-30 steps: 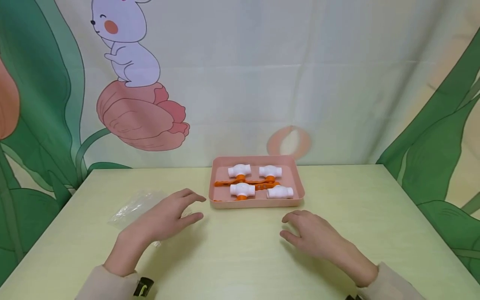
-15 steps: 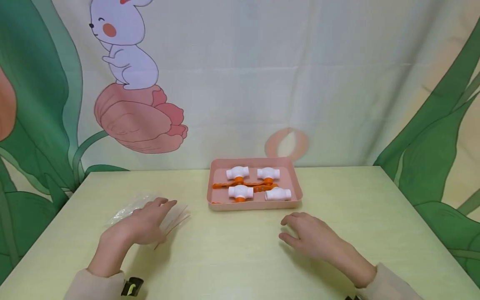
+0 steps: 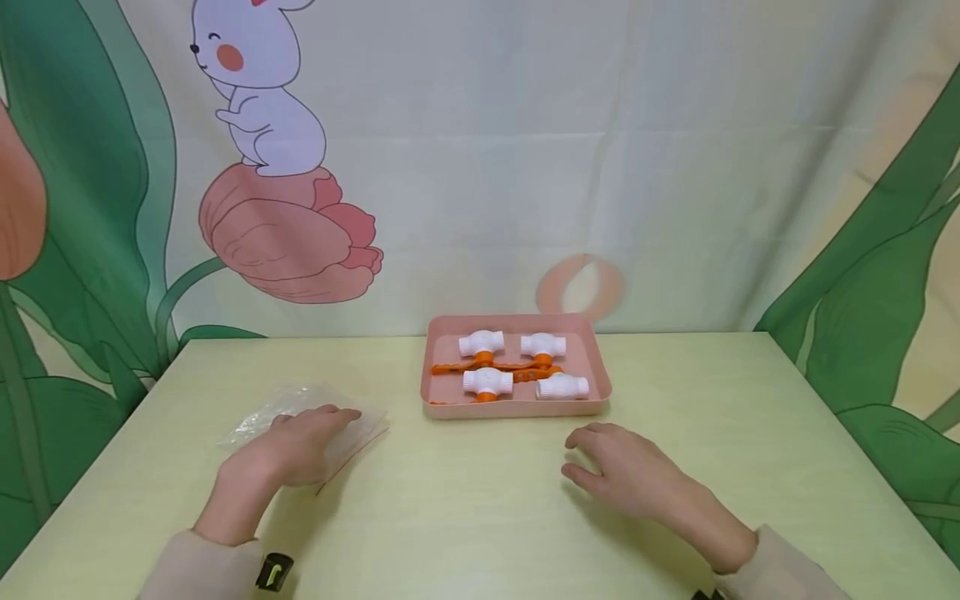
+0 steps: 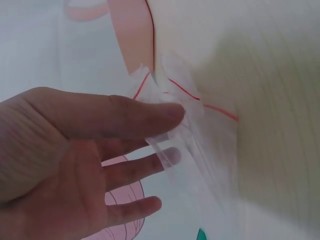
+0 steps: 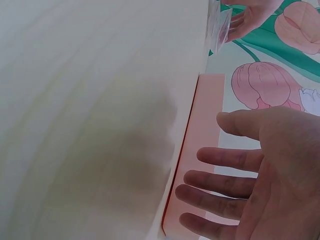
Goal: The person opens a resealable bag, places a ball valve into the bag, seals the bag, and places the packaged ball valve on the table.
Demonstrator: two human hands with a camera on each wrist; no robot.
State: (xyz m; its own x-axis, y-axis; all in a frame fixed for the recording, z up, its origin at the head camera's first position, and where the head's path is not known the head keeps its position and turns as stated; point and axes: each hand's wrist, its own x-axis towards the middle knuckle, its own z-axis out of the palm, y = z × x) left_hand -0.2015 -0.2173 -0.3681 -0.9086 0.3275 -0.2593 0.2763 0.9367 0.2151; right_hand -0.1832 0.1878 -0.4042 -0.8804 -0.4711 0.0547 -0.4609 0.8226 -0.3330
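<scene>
My left hand (image 3: 292,454) is over the left part of the table, among clear plastic zip bags (image 3: 251,425). In the left wrist view, the thumb and forefinger pinch a zip bag (image 4: 215,150) near its top, where red zip lines show; the other fingers are spread out. How many bags are in the pinch I cannot tell. My right hand (image 3: 633,471) hovers with relaxed fingers in front of the pink tray (image 3: 517,409), holding nothing. Inside the tray lie several white ball valves (image 3: 488,381) with orange handles.
The pale yellow-green table (image 3: 480,517) ends at a hanging cloth (image 3: 465,208) printed with a rabbit, flowers and leaves. The pink tray stands at the table's back edge, near the middle.
My left hand has moved left and down from beside the tray to the zip bags and taken hold there. The right hand and the tray with its valves have stayed put.
</scene>
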